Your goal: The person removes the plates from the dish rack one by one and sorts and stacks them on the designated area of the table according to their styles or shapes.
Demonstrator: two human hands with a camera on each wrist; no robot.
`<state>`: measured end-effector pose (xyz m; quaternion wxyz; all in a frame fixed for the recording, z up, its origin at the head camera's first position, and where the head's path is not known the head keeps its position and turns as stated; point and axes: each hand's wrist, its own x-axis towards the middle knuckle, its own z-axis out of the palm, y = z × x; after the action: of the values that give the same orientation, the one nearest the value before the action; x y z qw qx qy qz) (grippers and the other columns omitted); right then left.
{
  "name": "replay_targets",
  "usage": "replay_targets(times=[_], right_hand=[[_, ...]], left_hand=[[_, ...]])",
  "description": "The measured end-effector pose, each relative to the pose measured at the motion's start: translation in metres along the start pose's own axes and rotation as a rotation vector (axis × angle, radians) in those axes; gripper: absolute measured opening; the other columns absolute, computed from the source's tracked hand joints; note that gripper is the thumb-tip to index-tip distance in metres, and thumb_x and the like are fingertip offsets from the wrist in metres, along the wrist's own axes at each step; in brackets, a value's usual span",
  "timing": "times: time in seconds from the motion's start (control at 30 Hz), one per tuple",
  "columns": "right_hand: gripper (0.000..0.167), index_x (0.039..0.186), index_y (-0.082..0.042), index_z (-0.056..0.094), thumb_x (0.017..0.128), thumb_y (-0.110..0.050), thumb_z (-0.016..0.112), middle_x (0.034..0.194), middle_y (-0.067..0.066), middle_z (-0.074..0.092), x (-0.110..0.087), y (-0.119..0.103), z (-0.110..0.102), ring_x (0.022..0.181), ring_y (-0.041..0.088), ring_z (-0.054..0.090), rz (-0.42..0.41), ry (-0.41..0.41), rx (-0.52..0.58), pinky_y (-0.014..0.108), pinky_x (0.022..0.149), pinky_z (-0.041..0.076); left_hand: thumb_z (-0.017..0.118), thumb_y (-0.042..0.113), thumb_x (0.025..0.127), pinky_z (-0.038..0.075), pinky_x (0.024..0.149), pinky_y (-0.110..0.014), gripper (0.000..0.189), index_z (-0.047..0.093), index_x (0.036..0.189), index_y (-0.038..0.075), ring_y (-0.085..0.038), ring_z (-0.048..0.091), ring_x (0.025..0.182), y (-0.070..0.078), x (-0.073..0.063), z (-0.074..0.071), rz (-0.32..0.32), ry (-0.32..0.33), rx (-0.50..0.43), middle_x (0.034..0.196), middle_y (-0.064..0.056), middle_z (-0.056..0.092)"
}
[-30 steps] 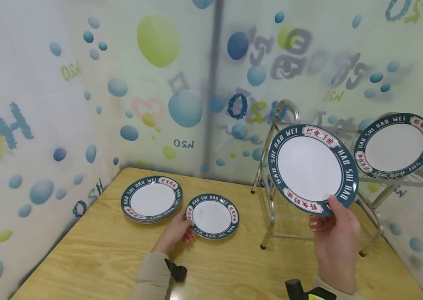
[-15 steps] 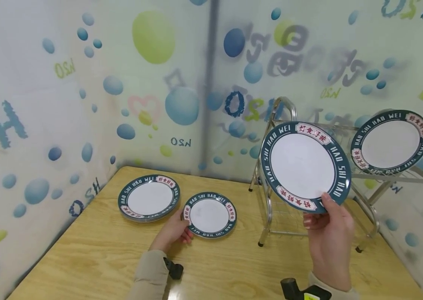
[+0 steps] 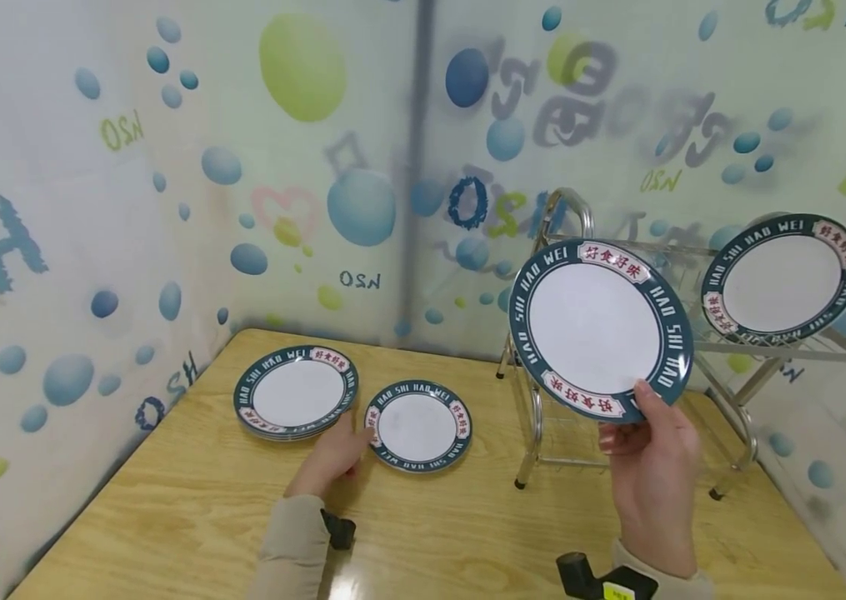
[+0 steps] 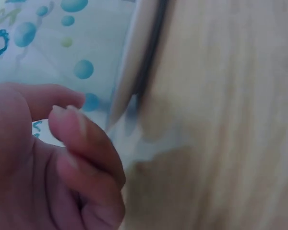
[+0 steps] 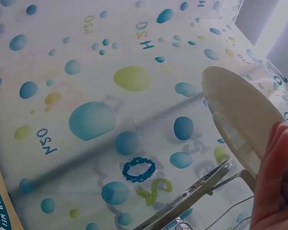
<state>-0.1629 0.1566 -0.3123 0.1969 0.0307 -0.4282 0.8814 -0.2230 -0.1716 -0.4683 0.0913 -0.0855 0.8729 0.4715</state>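
Observation:
My right hand [image 3: 653, 479] pinches a round white plate [image 3: 595, 329] at its lower right rim, thumb on the front. The plate, with a dark green lettered border and red-and-white labels, is raised and tilted in front of the metal rack [image 3: 538, 425]. The right wrist view shows its pale underside [image 5: 247, 112] beside my fingers [image 5: 273, 177]. My left hand [image 3: 328, 458] is just left of a smaller matching plate [image 3: 417, 427] lying on the table. In the left wrist view its loosely curled fingers [image 4: 89, 143] hold nothing, apart from a plate edge [image 4: 139, 52].
A stack of larger matching plates [image 3: 298, 392] sits at the table's back left, close to my left hand. Another plate [image 3: 783, 279] leans upright on the rack's right side. The wooden table [image 3: 453, 542] meets patterned curtain walls [image 3: 302, 250] at the back and left.
My left hand has let go of the small plate's left edge and drawn slightly left. My right hand has shifted a little left with its plate. The head view has moved slightly.

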Motion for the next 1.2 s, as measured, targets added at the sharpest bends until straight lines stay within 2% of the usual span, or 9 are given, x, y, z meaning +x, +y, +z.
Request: replay_targets(times=[0.13,0.33,0.6,0.8,0.9,1.0,1.2], right_hand=[[0.029,0.107,0.009,0.054,0.087,-0.013,0.057,0.071,0.013,0.064,0.0,0.001,0.0,0.044,0.017,0.053,-0.002,-0.016,-0.001,0.022,0.039,0.043],[0.03,0.109,0.009,0.053,0.088,-0.012,0.055,0.071,0.013,0.064,0.0,0.002,0.0,0.044,0.016,0.053,-0.004,-0.038,0.001,0.022,0.039,0.043],[0.033,0.112,0.009,0.05,0.088,-0.013,0.055,0.072,0.013,0.064,-0.001,0.003,0.002,0.045,0.016,0.053,0.011,-0.043,-0.015,0.021,0.04,0.043],[0.026,0.103,0.009,0.055,0.088,-0.013,0.055,0.068,0.013,0.063,-0.001,0.004,0.004,0.044,0.017,0.052,0.012,-0.048,-0.02,0.022,0.039,0.043],[0.023,0.098,0.007,0.057,0.088,-0.013,0.055,0.065,0.012,0.063,-0.001,0.005,0.005,0.043,0.016,0.052,0.02,-0.058,-0.021,0.022,0.038,0.043],[0.023,0.1,0.007,0.057,0.089,-0.013,0.054,0.066,0.011,0.063,-0.002,0.005,0.005,0.043,0.016,0.052,0.03,-0.068,-0.028,0.022,0.039,0.043],[0.03,0.109,0.007,0.053,0.089,-0.015,0.054,0.072,0.011,0.064,-0.005,0.006,0.008,0.045,0.016,0.051,0.057,-0.083,-0.071,0.022,0.041,0.044]], left_hand=[[0.041,0.038,0.093,0.037,0.04,-0.029,0.063,0.016,0.141,0.008,-0.019,0.047,0.039,0.004,-0.004,-0.006,0.03,-0.008,0.008,0.053,-0.008,0.055],[0.044,0.04,0.091,0.046,0.05,-0.033,0.064,0.019,0.141,0.008,-0.022,0.055,0.047,0.017,-0.01,-0.011,0.123,-0.053,-0.023,0.065,-0.008,0.06],[0.045,0.038,0.091,0.045,0.058,-0.03,0.066,0.013,0.143,0.012,-0.023,0.059,0.055,0.037,-0.019,-0.018,0.154,0.014,0.019,0.068,-0.004,0.061],[0.042,0.049,0.089,0.042,0.066,-0.032,0.069,0.013,0.143,0.017,-0.022,0.059,0.059,0.049,-0.026,-0.023,0.172,0.055,0.057,0.074,-0.004,0.062],[0.039,0.06,0.085,0.042,0.065,-0.032,0.074,0.014,0.143,0.022,-0.021,0.059,0.061,0.053,-0.03,-0.025,0.199,0.072,0.026,0.077,-0.001,0.062],[0.038,0.066,0.081,0.044,0.062,-0.031,0.076,0.016,0.142,0.025,-0.021,0.059,0.063,0.058,-0.034,-0.028,0.235,0.084,-0.024,0.078,0.001,0.061],[0.041,0.057,0.085,0.044,0.058,-0.032,0.063,0.022,0.139,0.03,-0.02,0.058,0.062,0.068,-0.042,-0.032,0.312,0.093,-0.075,0.078,0.0,0.062]])
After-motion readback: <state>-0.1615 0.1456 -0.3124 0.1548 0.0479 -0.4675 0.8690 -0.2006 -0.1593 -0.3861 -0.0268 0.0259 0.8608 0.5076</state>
